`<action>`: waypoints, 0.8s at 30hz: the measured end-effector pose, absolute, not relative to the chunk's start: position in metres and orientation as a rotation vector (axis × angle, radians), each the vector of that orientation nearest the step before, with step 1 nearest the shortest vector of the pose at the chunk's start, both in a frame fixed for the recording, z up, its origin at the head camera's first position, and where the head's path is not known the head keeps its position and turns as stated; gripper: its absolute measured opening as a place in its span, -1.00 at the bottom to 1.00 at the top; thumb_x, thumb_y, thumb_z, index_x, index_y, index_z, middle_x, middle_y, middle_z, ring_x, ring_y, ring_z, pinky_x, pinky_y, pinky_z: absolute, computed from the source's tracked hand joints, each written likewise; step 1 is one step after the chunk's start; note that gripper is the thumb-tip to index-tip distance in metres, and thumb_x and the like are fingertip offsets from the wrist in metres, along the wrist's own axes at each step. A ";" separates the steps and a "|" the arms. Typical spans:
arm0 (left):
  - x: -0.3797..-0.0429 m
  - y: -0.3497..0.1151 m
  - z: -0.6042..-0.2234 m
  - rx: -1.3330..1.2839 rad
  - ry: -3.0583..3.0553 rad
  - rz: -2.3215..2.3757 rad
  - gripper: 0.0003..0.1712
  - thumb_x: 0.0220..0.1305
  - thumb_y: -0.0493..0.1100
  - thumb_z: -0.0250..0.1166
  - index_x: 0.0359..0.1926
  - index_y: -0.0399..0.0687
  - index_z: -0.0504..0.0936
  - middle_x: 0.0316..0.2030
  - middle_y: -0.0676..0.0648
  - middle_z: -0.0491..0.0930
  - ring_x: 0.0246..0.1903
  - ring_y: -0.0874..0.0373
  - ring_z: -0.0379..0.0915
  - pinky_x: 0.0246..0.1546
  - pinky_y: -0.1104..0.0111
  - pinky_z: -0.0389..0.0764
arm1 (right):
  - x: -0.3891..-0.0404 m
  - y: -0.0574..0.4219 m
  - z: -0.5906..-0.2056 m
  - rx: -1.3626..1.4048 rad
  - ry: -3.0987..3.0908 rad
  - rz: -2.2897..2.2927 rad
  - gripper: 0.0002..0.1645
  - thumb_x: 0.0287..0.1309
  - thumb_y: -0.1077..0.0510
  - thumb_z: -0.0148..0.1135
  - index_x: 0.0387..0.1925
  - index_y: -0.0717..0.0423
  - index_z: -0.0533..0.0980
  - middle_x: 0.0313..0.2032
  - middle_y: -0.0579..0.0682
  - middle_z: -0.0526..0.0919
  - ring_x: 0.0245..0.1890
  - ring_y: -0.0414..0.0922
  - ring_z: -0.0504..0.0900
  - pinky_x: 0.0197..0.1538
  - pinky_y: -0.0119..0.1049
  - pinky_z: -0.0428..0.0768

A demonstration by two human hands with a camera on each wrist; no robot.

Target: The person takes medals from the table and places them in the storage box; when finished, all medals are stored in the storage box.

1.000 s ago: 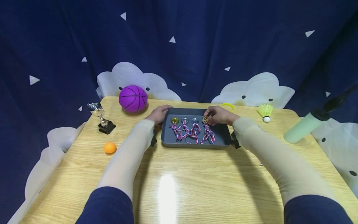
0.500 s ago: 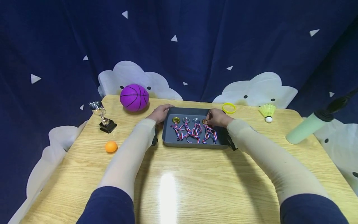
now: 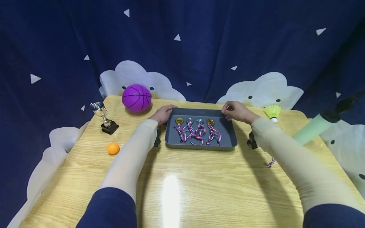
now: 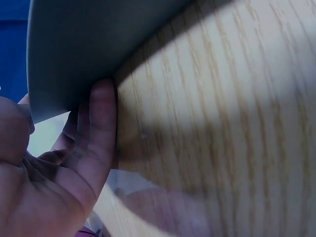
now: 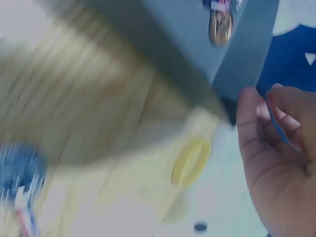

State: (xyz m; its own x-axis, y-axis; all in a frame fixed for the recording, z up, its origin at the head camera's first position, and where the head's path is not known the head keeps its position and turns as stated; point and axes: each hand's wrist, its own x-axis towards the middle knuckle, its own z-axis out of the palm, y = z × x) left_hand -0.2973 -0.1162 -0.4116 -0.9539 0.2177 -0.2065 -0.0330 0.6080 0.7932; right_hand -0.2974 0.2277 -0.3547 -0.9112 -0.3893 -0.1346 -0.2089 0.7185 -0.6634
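Note:
A dark grey tray lies on the table with several medals in a row, their striped ribbons bunched below them. The row has a gold medal at its left end, silver ones between, and a bronze-gold medal at its right end. My left hand grips the tray's left side near the back corner; the left wrist view has the fingers under the wall, thumb at the rim. My right hand is at the back right corner, fingers loosely bent, holding nothing, fingertips right by the rim.
A yellow ring-shaped band lies behind my right hand. To the right are a shuttlecock, a pale green bottle and another medal with ribbon. To the left are a purple basketball, a trophy and an orange ball.
My right hand has let go of the right-end medal and moved right and back to the tray's corner, now covering the yellow band. The left hand stays at the tray's left side.

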 end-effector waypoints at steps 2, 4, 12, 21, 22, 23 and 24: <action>-0.296 -0.117 -0.411 0.153 2.556 1.272 -0.49 0.72 -0.16 -0.21 0.49 0.00 0.43 0.51 -0.20 0.38 0.47 -0.18 0.33 0.55 -0.04 0.36 | -0.294 0.243 -0.347 -0.489 2.663 -0.940 -0.76 0.52 0.27 0.14 -0.08 0.48 0.50 -0.35 0.17 0.65 -0.40 -0.19 0.66 -0.31 -0.37 0.74; -0.296 -0.119 -0.410 0.149 2.559 1.268 -0.49 0.72 -0.16 -0.22 0.50 0.00 0.43 0.51 -0.20 0.38 0.49 -0.17 0.32 0.57 -0.04 0.33 | -0.290 0.258 -0.343 -0.505 2.644 -0.902 -0.77 0.52 0.28 0.13 -0.06 0.47 0.49 -0.31 0.15 0.66 -0.36 -0.19 0.64 -0.29 -0.37 0.72; -0.294 -0.120 -0.408 0.127 2.543 1.289 -0.48 0.72 -0.17 -0.24 0.51 0.01 0.41 0.51 -0.23 0.36 0.45 -0.20 0.35 0.51 -0.06 0.42 | -0.266 0.318 -0.348 -0.498 2.533 -0.707 -0.77 0.43 0.33 0.23 0.00 0.43 0.50 -0.22 0.13 0.66 -0.30 -0.19 0.56 -0.25 -0.37 0.63; -0.294 -0.117 -0.410 0.126 2.562 1.261 -0.49 0.72 -0.17 -0.23 0.47 0.03 0.44 0.48 -0.22 0.41 0.40 -0.20 0.41 0.48 -0.07 0.45 | -0.236 0.353 -0.383 -0.473 2.447 -0.656 -0.56 0.28 0.18 0.46 0.01 0.32 0.44 -0.25 0.05 0.49 -0.28 -0.18 0.41 -0.29 -0.40 0.46; -0.294 -0.117 -0.410 0.128 2.559 1.264 -0.50 0.72 -0.17 -0.23 0.47 0.02 0.45 0.48 -0.22 0.41 0.39 -0.20 0.42 0.47 -0.07 0.46 | -0.234 0.355 -0.386 -0.481 2.448 -0.673 -0.55 0.26 0.18 0.47 0.01 0.31 0.44 -0.26 0.04 0.48 -0.30 -0.19 0.41 -0.29 -0.40 0.46; -0.295 -0.116 -0.411 0.130 2.554 1.269 -0.50 0.72 -0.16 -0.23 0.46 0.02 0.45 0.47 -0.22 0.42 0.37 -0.20 0.43 0.46 -0.06 0.48 | -0.232 0.356 -0.387 -0.487 2.446 -0.695 -0.55 0.25 0.18 0.48 0.00 0.30 0.44 -0.27 0.03 0.47 -0.31 -0.20 0.41 -0.30 -0.40 0.46; -0.295 -0.115 -0.411 0.134 2.553 1.271 -0.50 0.72 -0.17 -0.23 0.46 0.01 0.46 0.46 -0.22 0.43 0.37 -0.20 0.44 0.46 -0.06 0.48 | -0.230 0.358 -0.389 -0.491 2.444 -0.711 -0.56 0.25 0.18 0.48 -0.01 0.29 0.45 -0.28 0.03 0.47 -0.32 -0.22 0.41 -0.29 -0.40 0.45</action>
State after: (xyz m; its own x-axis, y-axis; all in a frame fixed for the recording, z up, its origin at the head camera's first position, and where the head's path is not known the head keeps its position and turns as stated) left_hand -0.2946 -0.1153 -0.4110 -0.9548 0.2085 -0.2120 -0.0435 0.6075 0.7931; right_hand -0.2303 0.3583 -0.3889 -0.7865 -0.4743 -0.3957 -0.1878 0.7939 -0.5783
